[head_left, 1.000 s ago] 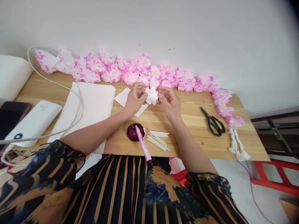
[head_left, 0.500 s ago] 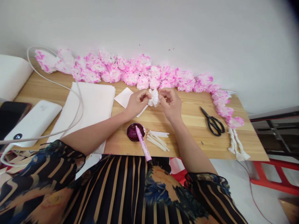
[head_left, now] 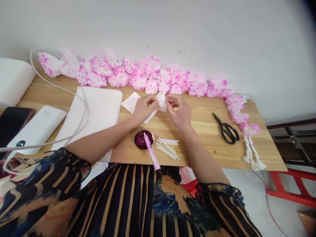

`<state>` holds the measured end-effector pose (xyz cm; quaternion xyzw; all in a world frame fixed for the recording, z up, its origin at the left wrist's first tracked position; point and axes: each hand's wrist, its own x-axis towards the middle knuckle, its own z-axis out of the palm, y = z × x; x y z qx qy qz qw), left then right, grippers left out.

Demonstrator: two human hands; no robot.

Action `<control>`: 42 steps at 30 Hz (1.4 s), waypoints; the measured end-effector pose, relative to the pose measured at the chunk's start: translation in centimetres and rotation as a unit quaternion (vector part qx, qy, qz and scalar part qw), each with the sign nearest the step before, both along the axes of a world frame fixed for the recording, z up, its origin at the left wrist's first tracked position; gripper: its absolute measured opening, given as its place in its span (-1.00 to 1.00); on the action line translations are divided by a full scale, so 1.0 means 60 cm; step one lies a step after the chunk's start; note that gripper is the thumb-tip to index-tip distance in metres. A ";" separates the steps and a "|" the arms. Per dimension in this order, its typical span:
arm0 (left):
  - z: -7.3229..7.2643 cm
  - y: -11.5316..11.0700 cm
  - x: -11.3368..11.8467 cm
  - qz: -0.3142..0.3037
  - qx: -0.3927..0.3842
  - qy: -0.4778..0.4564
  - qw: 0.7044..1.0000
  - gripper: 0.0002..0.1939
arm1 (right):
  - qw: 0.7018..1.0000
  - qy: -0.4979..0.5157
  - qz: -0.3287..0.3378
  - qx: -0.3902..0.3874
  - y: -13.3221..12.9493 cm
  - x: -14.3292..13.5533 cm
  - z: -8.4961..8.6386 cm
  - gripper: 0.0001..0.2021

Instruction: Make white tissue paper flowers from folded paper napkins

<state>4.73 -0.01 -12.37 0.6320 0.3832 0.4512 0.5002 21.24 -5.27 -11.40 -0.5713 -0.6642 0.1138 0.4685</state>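
A small white paper flower [head_left: 161, 101] is held up between both hands over the table. My left hand [head_left: 145, 108] pinches its left edge with thumb and fingers. On the other side, my right hand [head_left: 179, 110] is closed on its right edge, thumb against fingers. Beneath my left hand lie white paper squares [head_left: 130, 101], partly covered by it. Nearer to me are a dark dish of purple liquid [head_left: 140, 141], a pink marker pen [head_left: 152, 154] leaning across its rim, and several thin white sticks [head_left: 168, 149].
Pink-and-white flowers [head_left: 138, 77] run along the wall and end in white braided tails [head_left: 252, 154]. Black scissors [head_left: 226, 130] lie at right. At left are a paper stack [head_left: 92, 108], a white power bank [head_left: 39, 128], a phone [head_left: 13, 126] and a looping cable [head_left: 55, 87].
My right hand has shifted slightly left, its fingers closer on the flower. The flower has turned a little between my hands. The view has moved slightly.
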 end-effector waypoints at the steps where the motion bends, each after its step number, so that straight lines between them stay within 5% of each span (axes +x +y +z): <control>1: -0.001 0.001 0.000 -0.009 -0.023 -0.024 0.999 -0.82 | 1.000 0.014 -0.009 -0.006 0.002 0.001 -0.001 -0.80; 4: 0.002 0.001 -0.001 -0.029 -0.056 -0.071 0.995 -0.81 | 0.997 0.067 -0.024 -0.028 0.006 0.004 -0.003 -0.83; 9: 0.009 -0.005 -0.002 -0.035 0.006 -0.026 0.999 -0.82 | 0.990 0.132 0.017 -0.047 0.009 0.005 -0.001 -0.76; 17: 0.009 -0.013 -0.003 -0.040 0.095 0.020 0.994 -0.79 | 0.998 0.042 -0.003 -0.039 0.002 0.003 0.006 -0.74; 25: 0.003 -0.014 0.002 0.036 0.103 0.050 0.993 -0.83 | 0.997 -0.069 0.003 0.024 0.000 -0.001 0.001 -0.76; 34: -0.005 -0.001 0.004 -0.023 -0.007 -0.023 0.999 -0.83 | 0.999 0.011 -0.011 -0.029 0.001 -0.004 0.001 -0.78; 42: 0.009 -0.018 0.005 -0.022 0.070 0.037 0.997 -0.80 | 0.999 -0.004 -0.030 -0.031 -0.001 -0.005 0.002 -0.59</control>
